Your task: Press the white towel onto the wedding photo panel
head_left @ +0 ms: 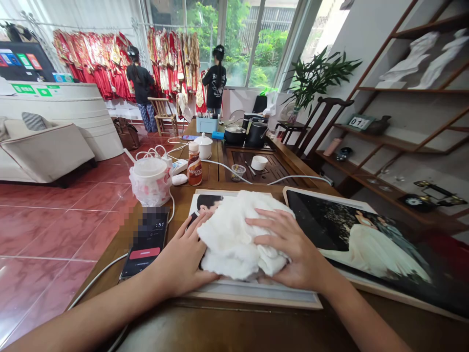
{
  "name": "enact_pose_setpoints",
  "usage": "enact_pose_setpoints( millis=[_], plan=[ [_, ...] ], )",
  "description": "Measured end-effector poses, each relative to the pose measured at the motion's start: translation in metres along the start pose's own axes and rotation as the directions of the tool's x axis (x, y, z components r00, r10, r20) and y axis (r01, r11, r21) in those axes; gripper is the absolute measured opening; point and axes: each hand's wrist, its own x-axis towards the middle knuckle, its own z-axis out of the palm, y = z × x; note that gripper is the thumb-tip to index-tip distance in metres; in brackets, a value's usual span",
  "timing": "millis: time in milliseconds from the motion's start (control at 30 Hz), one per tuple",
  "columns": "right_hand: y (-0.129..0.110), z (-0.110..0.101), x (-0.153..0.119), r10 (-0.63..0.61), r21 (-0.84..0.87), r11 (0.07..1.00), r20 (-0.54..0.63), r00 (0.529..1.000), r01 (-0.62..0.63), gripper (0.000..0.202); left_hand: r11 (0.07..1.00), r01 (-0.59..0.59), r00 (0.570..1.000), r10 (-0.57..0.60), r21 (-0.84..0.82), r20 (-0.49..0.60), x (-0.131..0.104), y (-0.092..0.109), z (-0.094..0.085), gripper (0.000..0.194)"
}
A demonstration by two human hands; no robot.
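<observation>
Lower centre of the head view: white cloth [238, 234] bunched on a framed photo [256, 293] lying flat on the wooden table [220, 327]. Right hand [289, 254] spread flat, pressing the cloth from its right side. Left hand [183, 259] fingers wide, touching the cloth's left edge and resting on the frame, probably steadying it. Phone [146, 244] just left, larger photo panel [366, 244] right; table's near edge close below.

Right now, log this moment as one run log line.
left hand: flat on framed photo, beside cloth | right hand: pressing white cloth onto photo | phone left of frame
</observation>
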Motion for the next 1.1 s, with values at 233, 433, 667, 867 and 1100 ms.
enact_pose_setpoints(
  millis=[233,433,667,867,1100],
  plan=[
    [0.007,-0.003,-0.001,0.061,-0.040,0.997,-0.003,0.998,-0.062,0.036,1.000,0.018,1.000,-0.018,-0.003,-0.013,0.001,0.002,-0.002,0.078],
    [-0.001,-0.001,0.000,0.000,-0.002,1.000,0.016,1.000,0.000,0.040,1.000,0.000,1.000,0.000,0.000,-0.007,0.001,0.000,0.000,0.083],
    [0.007,-0.004,-0.001,0.062,-0.043,0.997,0.018,0.998,-0.061,0.040,1.000,0.031,0.999,-0.031,0.004,0.027,0.002,0.003,-0.003,0.079],
    [-0.003,-0.001,0.001,-0.019,0.003,1.000,0.015,1.000,0.019,0.046,1.000,0.002,1.000,-0.002,-0.005,0.006,0.001,0.000,0.000,0.084],
    [0.004,-0.003,-0.002,0.075,-0.056,0.996,0.002,0.997,-0.074,0.041,1.000,0.019,1.000,-0.019,-0.006,-0.019,0.000,0.001,-0.001,0.078]
  ],
)
